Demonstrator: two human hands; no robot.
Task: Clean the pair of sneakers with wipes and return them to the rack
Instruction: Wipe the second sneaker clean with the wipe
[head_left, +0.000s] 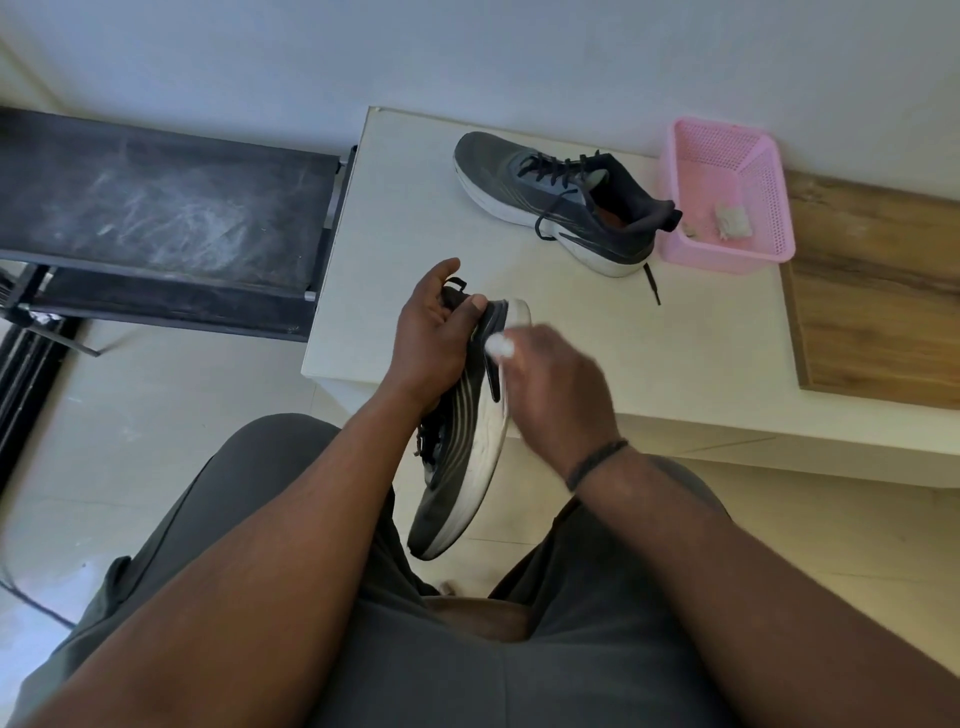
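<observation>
Left hand (431, 332) grips heel of held sneaker (462, 447), sole facing right. Right hand (556, 384) pinches white wipe (500, 345) against midsole. Second sneaker (561, 202) on far table (675, 338), beside pink basket (727, 192).

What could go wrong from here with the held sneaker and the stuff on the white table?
1. The left hand grips the dark grey white-soled sneaker only at its heel, toe hanging over the floor; the right hand's rubbing with the white wipe might twist it loose.
2. The second grey sneaker's loose black lace trails across the white table; a passing hand could snag it.
</observation>
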